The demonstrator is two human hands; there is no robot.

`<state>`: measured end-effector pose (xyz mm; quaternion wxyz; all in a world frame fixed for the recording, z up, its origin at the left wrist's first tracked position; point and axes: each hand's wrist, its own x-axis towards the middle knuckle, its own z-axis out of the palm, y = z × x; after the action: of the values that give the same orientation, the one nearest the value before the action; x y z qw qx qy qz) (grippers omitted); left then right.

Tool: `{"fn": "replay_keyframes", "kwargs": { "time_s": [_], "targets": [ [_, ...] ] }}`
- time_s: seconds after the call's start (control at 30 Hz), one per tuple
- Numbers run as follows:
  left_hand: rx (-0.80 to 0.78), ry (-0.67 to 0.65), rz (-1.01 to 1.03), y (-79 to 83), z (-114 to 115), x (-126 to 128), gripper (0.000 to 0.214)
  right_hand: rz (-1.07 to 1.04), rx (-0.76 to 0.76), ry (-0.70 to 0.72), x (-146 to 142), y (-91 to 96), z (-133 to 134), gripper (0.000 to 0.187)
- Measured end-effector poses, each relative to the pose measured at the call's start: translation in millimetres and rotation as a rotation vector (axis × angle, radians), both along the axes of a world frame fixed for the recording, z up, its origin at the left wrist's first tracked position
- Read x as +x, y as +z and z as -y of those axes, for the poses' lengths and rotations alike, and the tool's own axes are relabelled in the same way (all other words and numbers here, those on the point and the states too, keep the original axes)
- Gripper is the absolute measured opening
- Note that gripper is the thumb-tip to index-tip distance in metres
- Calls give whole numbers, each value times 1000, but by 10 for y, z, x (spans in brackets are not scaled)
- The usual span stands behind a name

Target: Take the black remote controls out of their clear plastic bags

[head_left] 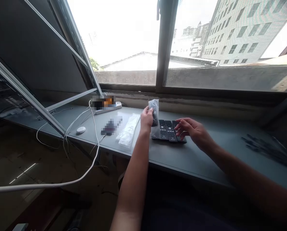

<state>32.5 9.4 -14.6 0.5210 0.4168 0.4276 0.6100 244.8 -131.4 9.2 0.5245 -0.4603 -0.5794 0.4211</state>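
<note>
The left hand's (pixel 147 118) fingers pinch a clear plastic bag (pixel 154 105) with a dark object inside, probably a remote control, raised by the left end of a row of black remote controls (pixel 171 130) midway between the surface's (pixel 177 157) front and back edges. The right hand's (pixel 191 129) fingers, loosely curved and slightly spread, hover at the row's right end; contact is unclear. This looks like bagging remotes; the next move probably calls for steadying and straightening the bag.
</note>
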Motion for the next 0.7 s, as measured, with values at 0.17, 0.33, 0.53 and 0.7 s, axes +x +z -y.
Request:
{"fn": "replay_keyframes", "kwargs": {
  "time_s": [0.17,0.33,0.53,0.7],
  "targets": [
    [-65,-10,-546,-72,-57,-342,46,9,7,-7,7,-5,-2,56],
    [-91,20,-761,-73,24,-386,48,42,17,1,14,-3,-8,55],
    [-141,-30,-954,-88,103,-371,46,63,21,-8,15,-21,-21,55],
    [-80,-61,-931,-86,81,-357,32,100,27,-7,-3,-5,4,54]
  ]
}}
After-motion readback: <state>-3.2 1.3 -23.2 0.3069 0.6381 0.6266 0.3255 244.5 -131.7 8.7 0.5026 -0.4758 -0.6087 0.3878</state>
